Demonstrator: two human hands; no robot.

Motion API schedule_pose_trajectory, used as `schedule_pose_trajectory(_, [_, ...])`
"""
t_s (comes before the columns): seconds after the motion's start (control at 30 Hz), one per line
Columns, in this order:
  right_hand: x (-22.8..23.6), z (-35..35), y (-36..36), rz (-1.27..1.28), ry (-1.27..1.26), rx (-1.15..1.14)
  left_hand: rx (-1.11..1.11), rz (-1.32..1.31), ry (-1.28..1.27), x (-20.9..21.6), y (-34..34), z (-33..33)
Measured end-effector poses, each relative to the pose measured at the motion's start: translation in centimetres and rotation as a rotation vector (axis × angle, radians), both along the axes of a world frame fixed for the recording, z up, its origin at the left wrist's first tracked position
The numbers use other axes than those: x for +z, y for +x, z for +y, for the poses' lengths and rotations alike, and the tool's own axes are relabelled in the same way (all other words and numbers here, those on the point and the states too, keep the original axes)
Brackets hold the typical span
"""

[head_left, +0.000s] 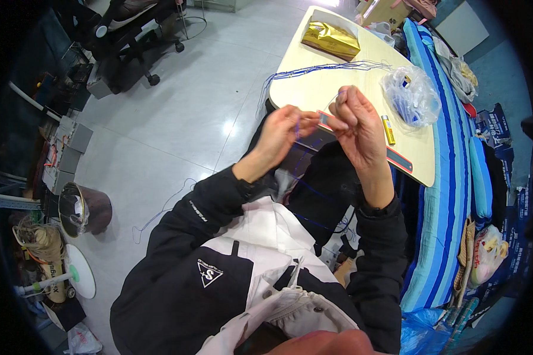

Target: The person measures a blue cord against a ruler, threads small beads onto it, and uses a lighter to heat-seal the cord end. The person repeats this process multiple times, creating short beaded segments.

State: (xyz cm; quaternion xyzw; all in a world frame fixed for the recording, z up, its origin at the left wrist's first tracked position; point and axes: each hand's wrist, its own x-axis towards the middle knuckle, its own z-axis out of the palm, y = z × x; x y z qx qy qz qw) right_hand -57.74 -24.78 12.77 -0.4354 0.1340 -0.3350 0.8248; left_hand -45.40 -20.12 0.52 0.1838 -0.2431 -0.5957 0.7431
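Observation:
My left hand (277,137) is closed in a pinch over the near edge of the table, with a thin blue-purple cord (298,129) at its fingertips and hanging below them. To its right, my right hand (361,121) is raised and also pinched, and a fine strand shows at its fingertips. A grey strip with a red edge (400,160), like a ruler, lies along the table edge, partly hidden behind my right hand and wrist. Close by that hand is a yellow tube (388,130). A bundle of blue cords (331,69) stretches across the table beyond both hands.
The pale table (296,50) also carries a gold packet (331,40) and a clear plastic bag (413,97) with blue contents. A blue striped bed (450,177) runs along the right. Loose cord (160,211) trails on the floor near a bin (95,210).

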Motion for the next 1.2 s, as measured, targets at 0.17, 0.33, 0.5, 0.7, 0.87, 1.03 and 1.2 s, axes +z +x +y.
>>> schedule_pose_trajectory(0.17, [1.2,-2.4,-2.5,-0.082,-0.045,-0.121,-0.349,-0.026,-0.023,1.6,-4.3,0.5])
schedule_pose_trajectory(0.33, [1.8,-4.1,-6.9,0.008,-0.295,-0.488,-0.172,-0.212,0.038,1.6,-3.5,0.3])
schedule_pose_trajectory(0.5, [0.6,-3.4,-9.0,0.382,-0.571,-0.688,-0.057,-0.437,-0.152,1.2,-3.6,-0.4])
schedule_pose_trajectory(0.7, [1.3,-2.5,-9.4,0.802,-1.629,-1.059,-0.088,-0.926,-0.233,1.7,-2.3,0.4])
schedule_pose_trajectory(0.87, [1.6,-2.1,-9.4,0.853,-1.629,-0.841,-0.194,-1.086,-0.315,2.9,-0.5,1.7])
schedule_pose_trajectory(1.03, [1.6,-2.5,-10.9,0.473,-0.524,-0.148,-0.199,-0.844,-0.082,2.1,0.9,2.3])
schedule_pose_trajectory(1.2, [1.0,-2.7,-13.5,0.301,-0.309,-0.066,0.359,-0.543,-0.071,0.9,4.3,2.9])
